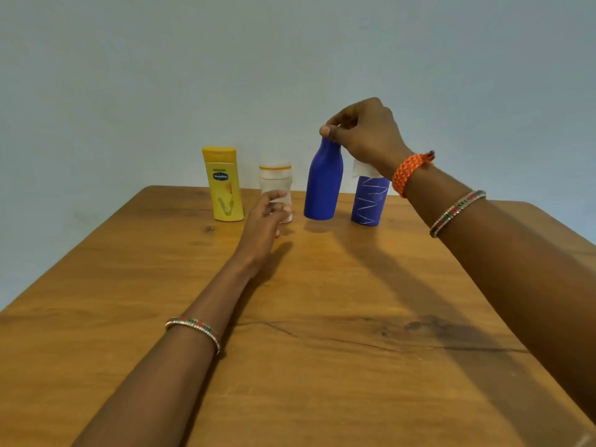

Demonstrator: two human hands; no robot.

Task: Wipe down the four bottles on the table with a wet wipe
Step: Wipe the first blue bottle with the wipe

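Four bottles stand in a row near the table's far edge. From the left they are a yellow lotion bottle, a small white bottle with an orange band, a tall blue bottle, and a purple cylinder with white zigzag lines. My right hand pinches the blue bottle's top from above. A white wet wipe hangs below its palm, in front of the cylinder's top. My left hand is low in front of the white bottle with its fingers apart, blurred, and hides the bottle's lower part.
The wooden table stretches toward me with only my forearms over it. A plain pale wall rises right behind the bottles. The table's left and right edges slant inward toward the back.
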